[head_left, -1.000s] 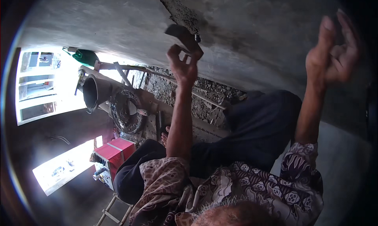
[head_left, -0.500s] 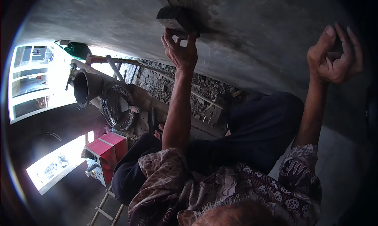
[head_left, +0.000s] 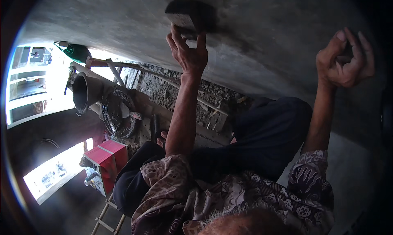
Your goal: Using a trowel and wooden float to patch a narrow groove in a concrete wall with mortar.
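A dark rectangular block (head_left: 185, 19) lies against the grey plastered wall (head_left: 262, 34). Closed on its lower side, my left hand (head_left: 188, 57) pinches it between thumb and fingers. A darker, damp-looking patch of wall spreads just right of the block. My right hand (head_left: 346, 63) is raised on the right side, in front of the wall, its thumb and some fingers stretched out and others curled. Nothing shows in that hand, and I cannot tell whether it touches the wall.
Left of my arm are a round pan (head_left: 116, 130) of wet grey mix and a tilted bucket (head_left: 82, 93), by a plank (head_left: 208, 137). Rubble (head_left: 157, 85) lies below along the wall. A red box (head_left: 107, 153) and a bamboo ladder (head_left: 104, 214) stand lower left.
The block in my left hand has slid slightly up and to the right along the wall. My right hand keeps nearly the same pose. The whole view has shifted a little.
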`<state>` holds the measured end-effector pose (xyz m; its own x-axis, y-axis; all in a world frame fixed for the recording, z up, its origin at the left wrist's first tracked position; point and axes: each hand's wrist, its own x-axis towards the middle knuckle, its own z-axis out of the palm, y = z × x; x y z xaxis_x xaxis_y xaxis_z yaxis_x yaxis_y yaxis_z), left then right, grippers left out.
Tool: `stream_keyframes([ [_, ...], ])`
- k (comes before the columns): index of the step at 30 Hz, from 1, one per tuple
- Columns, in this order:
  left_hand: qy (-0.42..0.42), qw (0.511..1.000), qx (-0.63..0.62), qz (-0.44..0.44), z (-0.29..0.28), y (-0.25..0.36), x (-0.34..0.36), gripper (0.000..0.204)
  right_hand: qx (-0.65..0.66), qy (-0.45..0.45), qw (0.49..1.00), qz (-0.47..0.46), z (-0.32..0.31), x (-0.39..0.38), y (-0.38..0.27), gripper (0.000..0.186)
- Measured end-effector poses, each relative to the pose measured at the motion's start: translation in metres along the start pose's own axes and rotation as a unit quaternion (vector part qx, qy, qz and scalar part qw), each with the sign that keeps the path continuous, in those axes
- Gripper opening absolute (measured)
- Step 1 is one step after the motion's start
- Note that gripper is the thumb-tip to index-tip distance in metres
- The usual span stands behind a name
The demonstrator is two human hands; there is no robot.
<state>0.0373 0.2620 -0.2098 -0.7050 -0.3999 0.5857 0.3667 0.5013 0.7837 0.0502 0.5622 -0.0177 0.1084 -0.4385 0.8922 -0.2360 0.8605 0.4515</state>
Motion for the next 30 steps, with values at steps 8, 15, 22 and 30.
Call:
stream_keyframes([
  [8, -0.005, 0.99, 0.064, 0.124, -0.008, 0.014, 0.013, 0.085, 0.005, -0.028, 0.999, 0.036, -0.005, 0.001, -0.005, 0.011],
  [15, 0.072, 0.995, 0.019, -0.063, -0.033, -0.039, -0.041, 0.076, -0.006, -0.044, 0.998, 0.037, -0.002, 0.002, -0.017, 0.011],
  [22, -0.033, 0.995, 0.05, -0.084, -0.02, -0.045, -0.05, 0.079, -0.009, -0.019, 0.999, 0.044, 0.0, 0.006, -0.013, 0.009],
  [30, 0.001, 0.999, 0.041, 0.002, -0.003, -0.027, -0.001, 0.073, -0.029, -0.052, 0.998, 0.019, -0.006, 0.009, -0.016, 0.009],
])
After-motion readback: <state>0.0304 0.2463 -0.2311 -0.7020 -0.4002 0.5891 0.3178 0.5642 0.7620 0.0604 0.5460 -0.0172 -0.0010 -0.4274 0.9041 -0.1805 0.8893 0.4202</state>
